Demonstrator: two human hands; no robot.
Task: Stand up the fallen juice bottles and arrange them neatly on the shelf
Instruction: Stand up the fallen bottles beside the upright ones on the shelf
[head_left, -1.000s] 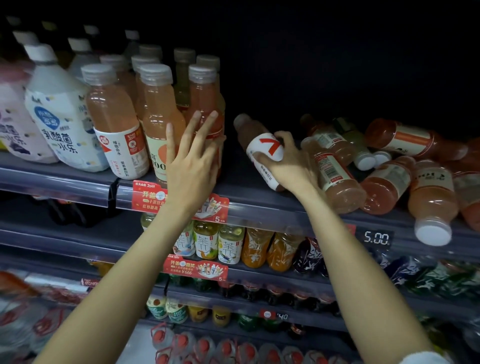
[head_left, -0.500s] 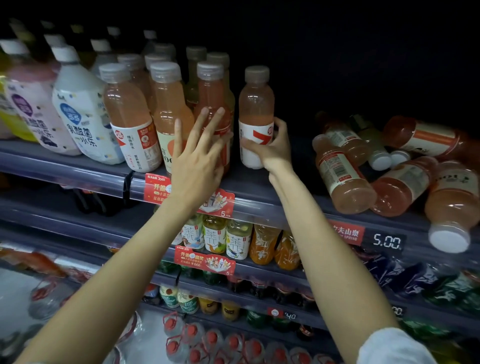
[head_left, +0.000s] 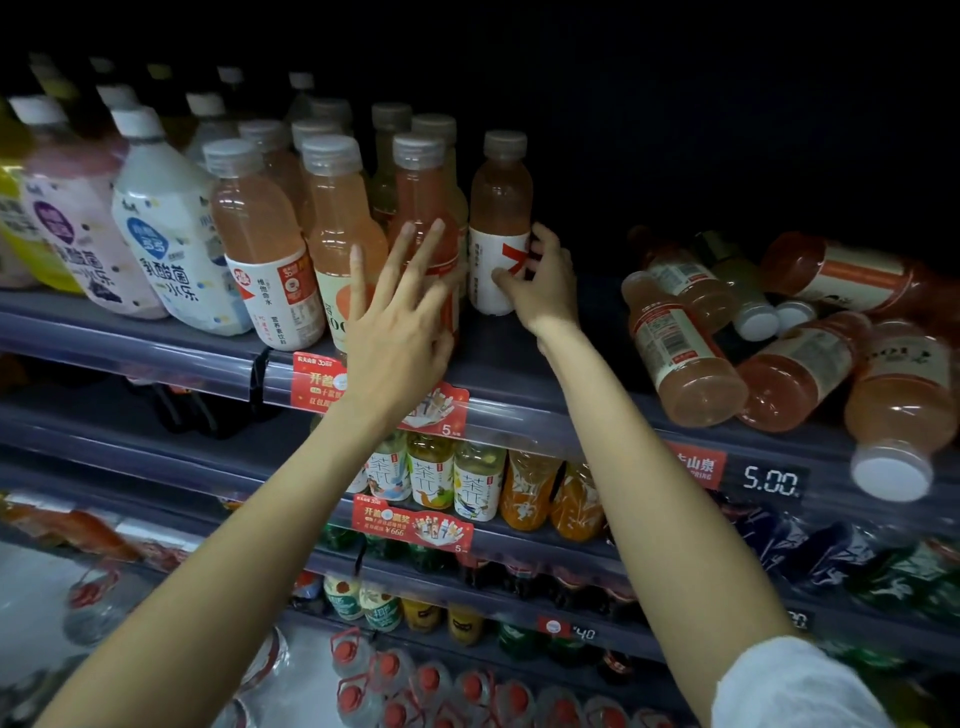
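The juice bottle (head_left: 500, 223) stands upright on the shelf (head_left: 519, 358), just right of the row of standing bottles (head_left: 332, 228), and sits within my right hand (head_left: 543, 280). That hand grips the bottle at its white label, thumb across the front, fingers curled round the right side. My left hand (head_left: 400, 322) is spread wide, fingers straight, and holds nothing; its fingertips (head_left: 436, 228) lie against the front bottle of the row. Further right, well apart from both hands, the fallen bottles (head_left: 779, 338) lie on their sides in a heap, some caps pointing toward me.
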